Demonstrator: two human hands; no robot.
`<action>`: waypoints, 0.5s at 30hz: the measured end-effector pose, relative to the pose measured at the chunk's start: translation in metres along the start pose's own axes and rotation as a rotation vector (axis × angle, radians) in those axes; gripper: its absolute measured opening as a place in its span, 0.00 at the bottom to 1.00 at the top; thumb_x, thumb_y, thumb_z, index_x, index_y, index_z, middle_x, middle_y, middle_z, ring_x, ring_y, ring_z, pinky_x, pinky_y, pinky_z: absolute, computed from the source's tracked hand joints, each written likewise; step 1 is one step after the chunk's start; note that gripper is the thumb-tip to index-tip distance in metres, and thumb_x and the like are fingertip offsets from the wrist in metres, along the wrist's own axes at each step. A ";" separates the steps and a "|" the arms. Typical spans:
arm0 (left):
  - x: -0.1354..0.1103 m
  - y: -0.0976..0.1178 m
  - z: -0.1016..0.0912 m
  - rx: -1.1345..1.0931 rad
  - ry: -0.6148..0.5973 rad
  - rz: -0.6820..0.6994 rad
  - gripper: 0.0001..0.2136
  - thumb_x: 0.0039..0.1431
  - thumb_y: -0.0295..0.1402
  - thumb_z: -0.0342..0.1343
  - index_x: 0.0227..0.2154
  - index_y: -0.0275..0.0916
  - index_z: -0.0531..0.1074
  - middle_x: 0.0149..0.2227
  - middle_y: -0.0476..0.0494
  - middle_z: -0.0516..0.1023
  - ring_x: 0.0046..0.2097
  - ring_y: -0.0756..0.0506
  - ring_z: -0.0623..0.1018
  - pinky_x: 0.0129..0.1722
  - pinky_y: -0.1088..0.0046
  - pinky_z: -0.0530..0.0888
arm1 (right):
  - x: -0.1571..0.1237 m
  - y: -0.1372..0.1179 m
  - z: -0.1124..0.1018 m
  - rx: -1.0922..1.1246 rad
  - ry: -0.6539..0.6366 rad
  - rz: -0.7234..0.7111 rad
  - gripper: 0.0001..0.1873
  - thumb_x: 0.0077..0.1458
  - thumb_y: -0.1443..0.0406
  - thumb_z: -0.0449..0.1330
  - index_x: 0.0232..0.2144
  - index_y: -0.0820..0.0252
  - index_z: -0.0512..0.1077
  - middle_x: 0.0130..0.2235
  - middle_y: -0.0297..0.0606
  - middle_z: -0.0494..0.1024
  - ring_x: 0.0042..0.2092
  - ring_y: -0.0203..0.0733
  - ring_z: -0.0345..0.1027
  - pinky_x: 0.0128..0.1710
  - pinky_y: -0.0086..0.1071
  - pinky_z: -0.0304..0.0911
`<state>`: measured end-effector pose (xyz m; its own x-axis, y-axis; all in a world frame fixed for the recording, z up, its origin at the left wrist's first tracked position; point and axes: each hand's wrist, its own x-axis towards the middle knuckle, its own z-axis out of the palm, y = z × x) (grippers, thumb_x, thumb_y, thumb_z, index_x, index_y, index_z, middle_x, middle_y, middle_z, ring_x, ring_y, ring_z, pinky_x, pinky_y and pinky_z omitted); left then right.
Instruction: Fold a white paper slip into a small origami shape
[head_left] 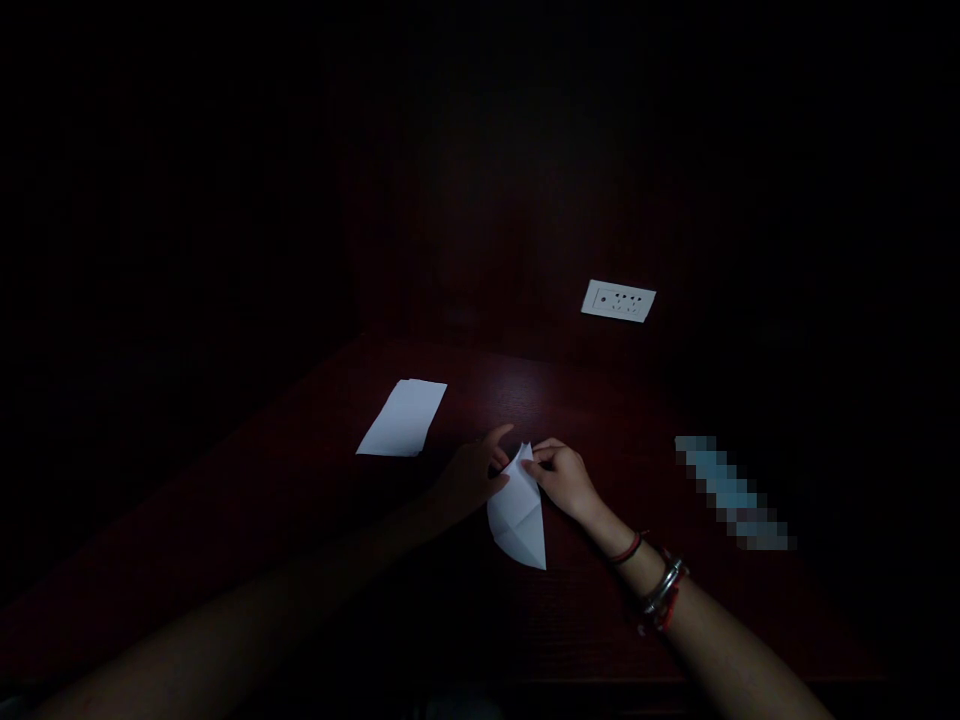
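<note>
A white, partly folded sheet of paper [519, 515] lies on the dark reddish table [600, 420], its point toward me. My left hand [472, 475] pinches the sheet's upper left edge, thumb raised. My right hand [564, 477] pinches the top corner of the same sheet from the right. Bracelets and a red thread show on my right wrist.
A second white paper [403, 417], folded into a long rectangle, lies to the left and farther back. A white socket plate [618, 300] sits on the dark wall behind. A blurred pale blue object [731, 492] lies at the right. The surroundings are very dark.
</note>
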<state>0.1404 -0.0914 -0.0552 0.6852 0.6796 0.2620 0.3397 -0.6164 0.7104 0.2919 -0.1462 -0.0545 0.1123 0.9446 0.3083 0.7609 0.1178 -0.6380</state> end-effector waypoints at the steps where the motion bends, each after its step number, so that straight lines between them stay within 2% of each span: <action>1: -0.001 -0.001 -0.001 0.011 -0.012 0.001 0.30 0.42 0.27 0.49 0.51 0.38 0.47 0.32 0.49 0.69 0.33 0.51 0.70 0.34 0.75 0.67 | -0.001 -0.001 0.000 0.003 -0.020 -0.021 0.08 0.45 0.65 0.52 0.21 0.61 0.70 0.31 0.37 0.68 0.33 0.35 0.62 0.35 0.29 0.57; 9: -0.006 -0.005 -0.007 0.196 -0.085 0.056 0.33 0.44 0.31 0.50 0.53 0.42 0.40 0.36 0.49 0.70 0.38 0.48 0.69 0.37 0.72 0.63 | -0.006 -0.001 -0.005 0.006 -0.158 -0.187 0.10 0.47 0.66 0.51 0.28 0.59 0.72 0.34 0.36 0.68 0.35 0.34 0.61 0.36 0.27 0.56; 15: -0.010 0.000 -0.005 0.193 -0.110 0.106 0.34 0.45 0.30 0.49 0.53 0.44 0.38 0.39 0.48 0.69 0.38 0.49 0.68 0.37 0.73 0.63 | -0.001 0.011 -0.008 -0.015 -0.161 -0.122 0.11 0.47 0.66 0.50 0.25 0.60 0.72 0.32 0.36 0.69 0.34 0.35 0.62 0.35 0.28 0.56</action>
<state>0.1304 -0.0966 -0.0544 0.7862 0.5658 0.2484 0.3716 -0.7541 0.5415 0.3048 -0.1486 -0.0561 -0.0843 0.9606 0.2650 0.7724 0.2310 -0.5916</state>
